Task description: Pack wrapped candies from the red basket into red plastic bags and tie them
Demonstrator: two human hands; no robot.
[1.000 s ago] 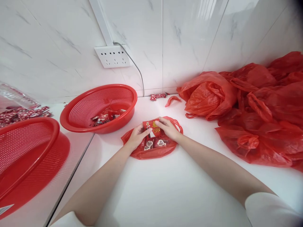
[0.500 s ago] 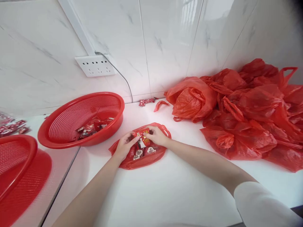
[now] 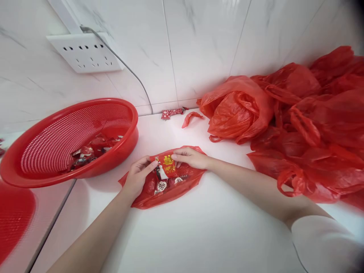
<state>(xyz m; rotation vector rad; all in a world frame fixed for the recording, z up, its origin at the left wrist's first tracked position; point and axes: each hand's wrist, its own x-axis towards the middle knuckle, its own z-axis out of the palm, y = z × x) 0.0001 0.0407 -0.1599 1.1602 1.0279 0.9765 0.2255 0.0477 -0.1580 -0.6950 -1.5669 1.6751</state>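
A small red packet [image 3: 167, 166] with gold lettering and a black-and-white picture lies over the red plastic bag [image 3: 176, 193]. My left hand [image 3: 139, 175] is closed on its left edge, thumb on top. At the upper right edge, my right hand [image 3: 191, 157] pinches the packet, its other fingers partly hidden behind and against the bag. Just below the packet, dark red wrapped sweets [image 3: 162, 186] with white round labels show within the bag. The bag lies flat on the white table [image 3: 204, 227].
To the left stands a red mesh basket [image 3: 131, 132] with wrapped pieces inside; part of another red basket [image 3: 14, 216] is nearer. A pile of red plastic bags [image 3: 313, 125] fills the right. Small red packets [image 3: 172, 113] lie by the wall, below a socket panel [image 3: 85, 53].
My hands have drawn slightly apart, and more of the packet's front shows between them. The camera view has come closer and shifted.
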